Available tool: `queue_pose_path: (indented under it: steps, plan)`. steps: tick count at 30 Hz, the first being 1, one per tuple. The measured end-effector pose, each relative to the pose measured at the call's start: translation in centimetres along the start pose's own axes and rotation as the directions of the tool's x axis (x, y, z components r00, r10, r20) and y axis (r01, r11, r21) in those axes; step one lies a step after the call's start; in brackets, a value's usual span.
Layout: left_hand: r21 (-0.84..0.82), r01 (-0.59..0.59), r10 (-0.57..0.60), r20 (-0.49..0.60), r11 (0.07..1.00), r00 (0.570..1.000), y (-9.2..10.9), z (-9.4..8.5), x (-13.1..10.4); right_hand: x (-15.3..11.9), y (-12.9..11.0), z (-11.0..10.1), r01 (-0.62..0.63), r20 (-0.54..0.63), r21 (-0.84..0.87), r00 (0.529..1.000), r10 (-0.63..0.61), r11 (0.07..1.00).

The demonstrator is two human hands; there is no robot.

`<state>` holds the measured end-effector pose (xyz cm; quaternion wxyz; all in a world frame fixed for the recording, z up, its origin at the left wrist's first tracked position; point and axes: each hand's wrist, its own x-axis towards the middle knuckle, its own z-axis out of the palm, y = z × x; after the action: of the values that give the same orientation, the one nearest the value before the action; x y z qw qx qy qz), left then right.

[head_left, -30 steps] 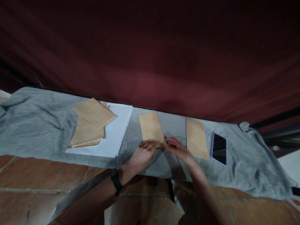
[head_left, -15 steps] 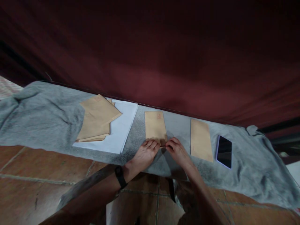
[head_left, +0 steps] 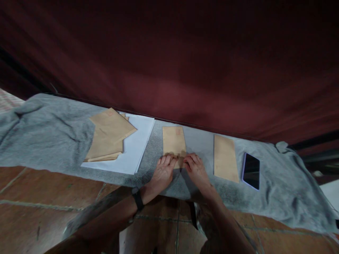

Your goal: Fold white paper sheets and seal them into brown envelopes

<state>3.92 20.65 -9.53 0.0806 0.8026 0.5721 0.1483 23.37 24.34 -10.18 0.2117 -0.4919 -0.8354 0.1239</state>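
A brown paper envelope (head_left: 173, 139) with a small red mark at its far right corner lies flat on the grey cloth in front of me. My left hand (head_left: 164, 171) rests over its near left part, fingers bent and closed on the paper. At the near right edge, my right hand (head_left: 196, 169) has its thumb and fingers pinched together on the same envelope. Between the two hands a strip of the near end shows flat. The fingertips partly hide the paper they hold.
Left of me, several brown envelopes (head_left: 107, 135) overlap on white paper sheets (head_left: 139, 141). To the right lie another brown envelope (head_left: 226, 158) and a phone (head_left: 251, 171) with a purple edge. The grey cloth (head_left: 60, 137) runs up against a dark red curtain (head_left: 169, 84).
Both hands have shifted slightly away from me along the envelope. Its near end, folded up between my fingers before, now lies flat below them.
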Motion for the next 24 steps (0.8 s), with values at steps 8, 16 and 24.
queue_pose_path:
  steps: [8,16,24]
  plan:
    - [-0.040,0.054,-0.056,-0.041,0.998,0.998,-0.1,0.2,0.8,-1.6,-3.6,3.0,0.086,0.052,-0.119,0.995,-0.080,0.989]
    - [0.028,-0.030,0.029,0.048,0.999,0.998,-1.4,1.2,6.2,-1.6,-3.8,3.4,0.072,0.008,-0.162,0.997,-0.072,0.984]
    - [0.076,-0.081,0.075,0.084,0.994,0.994,-3.9,2.5,11.4,-1.2,-3.9,3.0,0.032,0.103,-0.120,0.994,-0.020,0.992]
